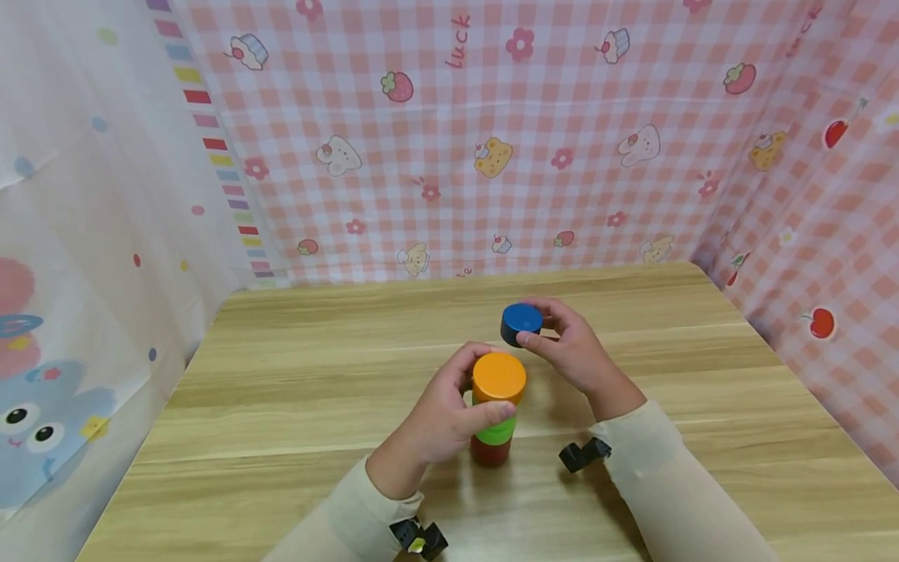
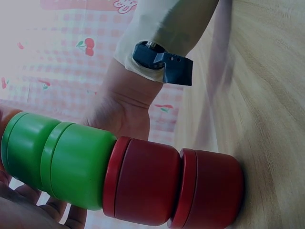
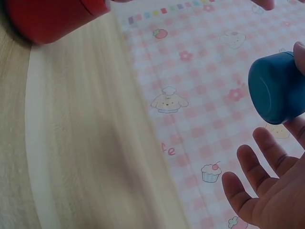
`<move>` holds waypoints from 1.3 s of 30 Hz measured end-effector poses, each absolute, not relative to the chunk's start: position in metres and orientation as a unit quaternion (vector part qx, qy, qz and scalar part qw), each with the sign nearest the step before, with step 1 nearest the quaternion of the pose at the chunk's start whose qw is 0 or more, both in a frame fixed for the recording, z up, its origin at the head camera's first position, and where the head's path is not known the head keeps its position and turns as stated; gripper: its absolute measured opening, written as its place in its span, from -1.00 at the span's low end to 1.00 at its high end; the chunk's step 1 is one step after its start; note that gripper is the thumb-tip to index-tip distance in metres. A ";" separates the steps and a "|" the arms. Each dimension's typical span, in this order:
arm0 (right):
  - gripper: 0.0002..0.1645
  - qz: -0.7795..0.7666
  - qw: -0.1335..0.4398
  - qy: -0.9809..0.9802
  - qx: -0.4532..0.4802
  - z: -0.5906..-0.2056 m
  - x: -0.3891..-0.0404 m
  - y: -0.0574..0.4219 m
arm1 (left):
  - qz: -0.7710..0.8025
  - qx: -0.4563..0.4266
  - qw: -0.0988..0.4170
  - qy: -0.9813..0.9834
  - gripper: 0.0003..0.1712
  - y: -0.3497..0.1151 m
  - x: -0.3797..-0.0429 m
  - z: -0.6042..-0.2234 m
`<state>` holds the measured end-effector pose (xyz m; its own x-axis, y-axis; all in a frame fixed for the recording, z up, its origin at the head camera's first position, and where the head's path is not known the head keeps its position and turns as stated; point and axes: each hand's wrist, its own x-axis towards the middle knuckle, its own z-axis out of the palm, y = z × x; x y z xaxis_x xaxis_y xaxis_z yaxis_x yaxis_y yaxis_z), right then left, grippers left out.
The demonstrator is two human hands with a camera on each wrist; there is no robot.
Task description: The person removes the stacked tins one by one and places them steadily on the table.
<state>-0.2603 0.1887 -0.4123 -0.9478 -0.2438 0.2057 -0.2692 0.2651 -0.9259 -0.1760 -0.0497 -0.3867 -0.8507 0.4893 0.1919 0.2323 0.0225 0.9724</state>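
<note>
Head view: your left hand (image 1: pixel 449 406) curls round the upper part of the cylinder stack (image 1: pixel 495 426); grip lightly so the column doesn't tilt. Your right hand (image 1: pixel 577 347), forearm angled inward, pinches the blue cylinder (image 1: pixel 521 321) just beyond; carry it level.

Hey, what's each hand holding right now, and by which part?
The right hand pinches a blue cylinder by its side wall. The left hand grips the orange, green and red stack around its upper part, near the orange top.
</note>
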 end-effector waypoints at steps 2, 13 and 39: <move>-0.41 0.584 0.009 -0.796 0.160 -0.414 -0.261 0.189 | 0.651 0.254 0.099 0.709 -0.43 -0.050 -0.176 -0.387; -0.41 0.585 0.000 -0.795 0.158 -0.422 -0.264 0.190 | 0.652 0.257 0.103 0.706 -0.42 -0.050 -0.175 -0.387; -0.35 0.593 -0.034 -0.792 0.143 -0.443 -0.272 0.193 | 0.650 0.261 0.099 0.707 -0.42 -0.049 -0.177 -0.389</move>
<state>-0.2723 0.1931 -0.4434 -0.9567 -0.2667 0.1162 -0.1865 0.2557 -0.9486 -0.1766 -0.0495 -0.3886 -0.8441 0.4977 0.1998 0.2405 0.0183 0.9705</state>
